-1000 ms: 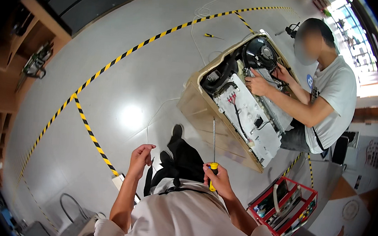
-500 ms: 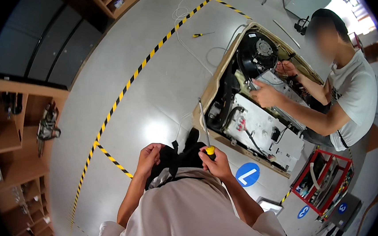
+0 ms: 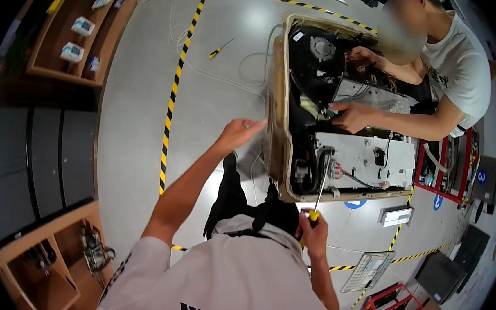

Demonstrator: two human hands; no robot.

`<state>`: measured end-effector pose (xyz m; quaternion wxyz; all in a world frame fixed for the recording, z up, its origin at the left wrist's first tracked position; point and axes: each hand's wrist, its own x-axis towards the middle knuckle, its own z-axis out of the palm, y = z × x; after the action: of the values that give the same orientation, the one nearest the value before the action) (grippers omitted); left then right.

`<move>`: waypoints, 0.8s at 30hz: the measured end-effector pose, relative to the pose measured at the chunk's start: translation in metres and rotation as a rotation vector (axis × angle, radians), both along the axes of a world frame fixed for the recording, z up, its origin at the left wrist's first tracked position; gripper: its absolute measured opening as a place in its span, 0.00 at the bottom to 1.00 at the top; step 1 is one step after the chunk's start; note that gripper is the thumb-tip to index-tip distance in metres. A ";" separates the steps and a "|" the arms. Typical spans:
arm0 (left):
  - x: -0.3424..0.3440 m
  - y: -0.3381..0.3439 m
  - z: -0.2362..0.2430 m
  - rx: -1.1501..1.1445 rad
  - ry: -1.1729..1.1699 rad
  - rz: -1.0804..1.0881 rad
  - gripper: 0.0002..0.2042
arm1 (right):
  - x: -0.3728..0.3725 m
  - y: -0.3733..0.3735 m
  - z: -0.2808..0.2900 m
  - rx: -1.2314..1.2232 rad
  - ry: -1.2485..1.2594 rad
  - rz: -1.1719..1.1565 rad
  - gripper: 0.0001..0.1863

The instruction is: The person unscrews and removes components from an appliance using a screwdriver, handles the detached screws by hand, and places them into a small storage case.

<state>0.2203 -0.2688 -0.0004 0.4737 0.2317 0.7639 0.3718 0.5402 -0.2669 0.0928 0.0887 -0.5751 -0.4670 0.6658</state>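
My right hand [image 3: 315,235] is wrapped round the yellow and black handle of a screwdriver [image 3: 320,191]. Its long metal shaft points forward over the near edge of an opened appliance [image 3: 279,108] with a beige casing; whether the tip touches anything I cannot tell. My left hand [image 3: 241,133] is empty, fingers stretched out beside the casing's left wall. Inside the casing are a round black drum-like part [image 3: 324,50], a pale metal panel [image 3: 353,149] and red-ended wires [image 3: 335,171]. A co-worker's hands [image 3: 353,116] reach into the far right part of the appliance.
A co-worker [image 3: 458,72] leans in from the right. Another screwdriver [image 3: 220,48] and a loose white cable [image 3: 222,80] lie on the floor to the left. Red tool racks [image 3: 446,165] stand at the right. Wooden shelves [image 3: 65,30] and dark cabinets [image 3: 44,156] line the left.
My view has turned and come nearer the appliance. My left hand has stretched forward to the casing's side. The screwdriver's shaft, formerly beside the casing corner, now reaches over the pale panel's edge.
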 end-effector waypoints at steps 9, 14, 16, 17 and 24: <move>-0.047 0.178 0.006 -0.291 0.111 -0.243 0.37 | -0.006 -0.040 -0.007 -0.076 0.013 -0.301 0.11; -0.056 0.180 -0.012 -0.218 0.158 -0.186 0.19 | 0.003 -0.020 -0.025 -0.118 0.112 -0.353 0.12; -0.053 0.181 -0.014 -0.212 0.092 -0.143 0.16 | 0.012 -0.009 -0.033 -0.107 0.108 -0.347 0.12; -0.052 0.182 -0.010 -0.227 0.067 -0.130 0.16 | 0.015 -0.004 -0.035 -0.116 0.115 -0.357 0.12; -0.055 0.184 -0.005 -0.251 0.060 -0.135 0.15 | 0.017 0.031 -0.028 -0.104 0.113 -0.296 0.15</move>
<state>0.1649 -0.0852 -0.0058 0.4997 0.2325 0.8010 0.2335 0.5571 -0.2359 0.0648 0.1820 -0.6029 -0.3364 0.7002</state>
